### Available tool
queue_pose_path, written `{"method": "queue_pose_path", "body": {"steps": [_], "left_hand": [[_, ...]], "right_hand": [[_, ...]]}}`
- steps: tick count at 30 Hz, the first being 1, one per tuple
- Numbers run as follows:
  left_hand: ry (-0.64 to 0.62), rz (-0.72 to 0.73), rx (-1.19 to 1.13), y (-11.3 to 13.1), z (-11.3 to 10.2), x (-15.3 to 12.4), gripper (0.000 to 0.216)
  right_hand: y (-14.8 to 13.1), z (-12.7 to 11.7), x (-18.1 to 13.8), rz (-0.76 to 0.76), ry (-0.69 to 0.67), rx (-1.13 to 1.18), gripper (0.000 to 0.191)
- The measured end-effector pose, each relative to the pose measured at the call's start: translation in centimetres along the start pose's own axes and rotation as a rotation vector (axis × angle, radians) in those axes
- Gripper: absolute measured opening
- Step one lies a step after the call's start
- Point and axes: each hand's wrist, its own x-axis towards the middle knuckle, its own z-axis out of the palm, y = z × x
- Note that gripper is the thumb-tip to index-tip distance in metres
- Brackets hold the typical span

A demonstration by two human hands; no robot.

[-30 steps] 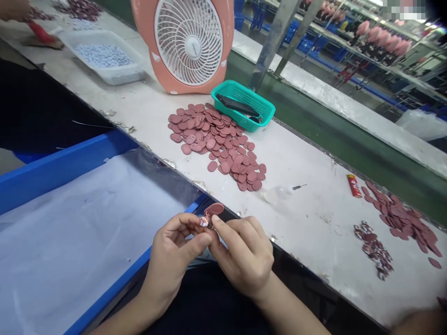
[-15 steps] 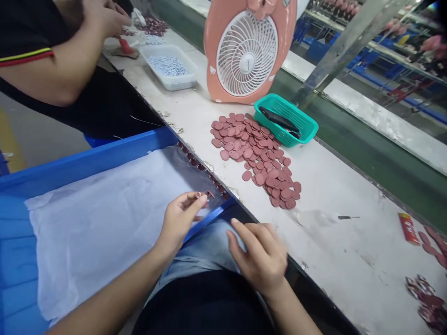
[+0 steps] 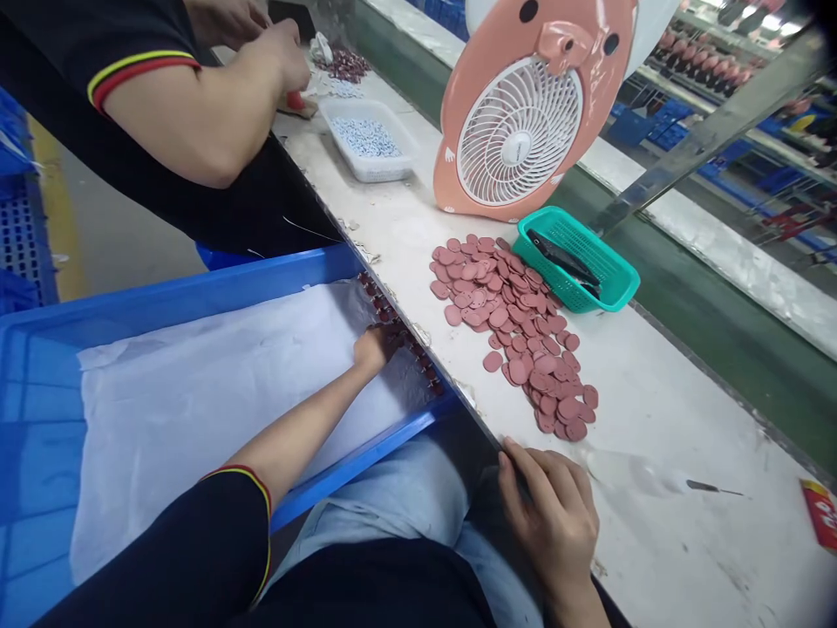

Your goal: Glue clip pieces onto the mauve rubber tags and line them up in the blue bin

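Observation:
My left hand (image 3: 377,346) reaches into the blue bin (image 3: 275,263), at a row of small dark red pieces (image 3: 428,371) lined up on the white liner (image 3: 215,384) just below the table edge. Its fingers are largely hidden there, and whether they hold a piece cannot be made out. My right hand (image 3: 555,515) rests on the table's near edge, fingers loosely stretched out and holding nothing. A pile of flat reddish-brown oval discs (image 3: 510,314) lies spread over the white tabletop (image 3: 628,384). A thin pointed tool with a dark handle (image 3: 703,486) lies to the right.
An orange fan (image 3: 458,113) stands behind the discs, beside a green basket (image 3: 621,283) with a dark object in it. A white tub (image 3: 392,170) of small pale-blue bits sits farther back. A co-worker's arm (image 3: 228,131) is at upper left. A red packet (image 3: 820,515) lies far right.
My left hand has moved forward with a small dark red piece, from above the bin's near side to the row by the table edge. My right hand has come to the table's edge.

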Motion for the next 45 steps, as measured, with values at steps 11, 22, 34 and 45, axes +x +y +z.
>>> {"method": "queue_pose_path", "body": {"steps": [11, 22, 34, 45], "left_hand": [[0.001, 0.015, 0.125, -0.9, 1.2, 1.3, 0.034], [0.09, 0.052, 0.12, -1.6, 0.0, 1.0, 0.036], [0.07, 0.043, 0.169, -1.3, -0.9, 3.6, 0.032], [0.085, 0.073, 0.182, -1.5, -1.3, 3.2, 0.032]], "right_hand": [[0.0, 0.1, -0.4, -0.034, 0.005, -0.06, 0.023], [0.2, 0.1, -0.6, -0.059, 0.005, -0.075, 0.028], [0.1, 0.1, -0.5, -0.066, 0.013, -0.1, 0.027], [0.0, 0.1, -0.4, -0.054, 0.008, -0.078, 0.026]]}}
